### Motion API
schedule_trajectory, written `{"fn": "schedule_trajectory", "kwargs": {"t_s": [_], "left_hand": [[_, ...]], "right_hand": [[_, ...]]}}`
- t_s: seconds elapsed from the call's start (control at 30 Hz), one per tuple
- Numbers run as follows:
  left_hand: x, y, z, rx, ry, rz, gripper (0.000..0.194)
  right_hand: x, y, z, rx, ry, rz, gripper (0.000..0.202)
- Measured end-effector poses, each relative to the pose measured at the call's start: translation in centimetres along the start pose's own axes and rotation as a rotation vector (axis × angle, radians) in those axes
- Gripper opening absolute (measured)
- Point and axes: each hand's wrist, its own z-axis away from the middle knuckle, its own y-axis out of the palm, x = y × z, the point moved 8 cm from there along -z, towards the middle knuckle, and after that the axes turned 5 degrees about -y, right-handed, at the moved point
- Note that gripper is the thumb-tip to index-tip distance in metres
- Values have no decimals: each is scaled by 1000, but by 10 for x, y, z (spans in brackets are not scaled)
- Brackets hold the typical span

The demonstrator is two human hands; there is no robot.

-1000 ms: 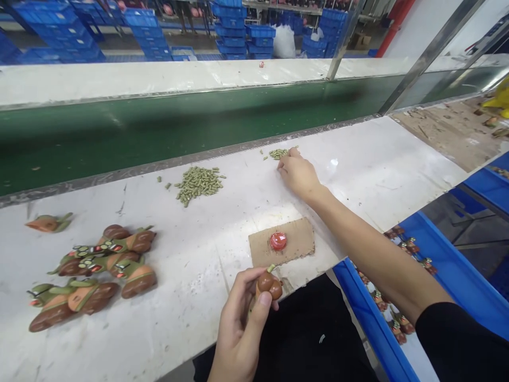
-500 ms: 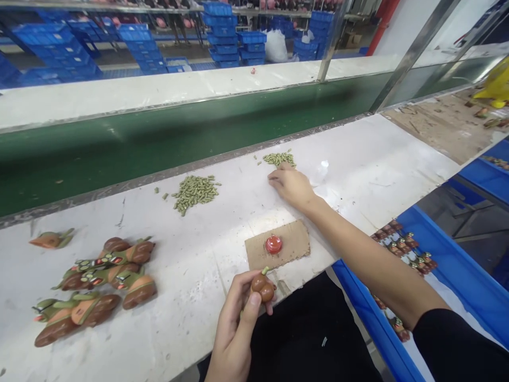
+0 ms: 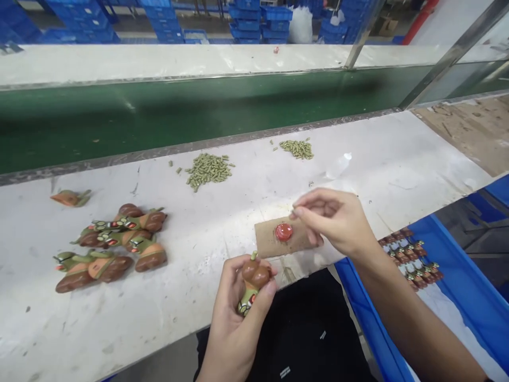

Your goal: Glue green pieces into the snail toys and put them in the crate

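Note:
My left hand [image 3: 237, 331] is wrapped round a small brown and green figurine [image 3: 255, 275], held with its rounded brown end up and a green stub sticking out on top. My right hand [image 3: 338, 220] is raised above the right end of a cardboard piece [image 3: 265, 243], thumb and fingertip pinched on a tiny green peg [image 3: 293, 212], mostly covered by the fingers. On the cardboard, left of that hand, sits a small round dish of red [image 3: 283, 232]. Beyond lie a larger pile of green pegs [image 3: 210, 170] and a smaller pile [image 3: 297, 149].
Several brown and green figurines [image 3: 115, 239] lie at the left, with a single orange and green piece [image 3: 70, 198] behind them. A clear plastic bottle [image 3: 339, 165] lies at the right. Below the table edge, a blue crate [image 3: 463, 281] holds rows of figurines. A green belt [image 3: 167, 114] runs behind.
My right hand has come from the smaller peg pile back towards me, over the cardboard, pinching a peg. My left hand has turned the figurine, showing more of its green part. The view has tilted down.

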Motion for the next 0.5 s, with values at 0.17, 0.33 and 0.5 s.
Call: {"fn": "schedule_trajectory", "kwargs": {"t_s": [0.17, 0.33, 0.5], "left_hand": [[-3, 17, -8, 48, 48, 52, 36], [-1, 27, -14, 92, 107, 40, 30], [1, 27, -10, 97, 123, -14, 25]], "right_hand": [[-13, 29, 63, 25, 144, -395, 1], [-31, 36, 87, -61, 151, -411, 5], [-29, 20, 83, -134, 106, -243, 5]]}}
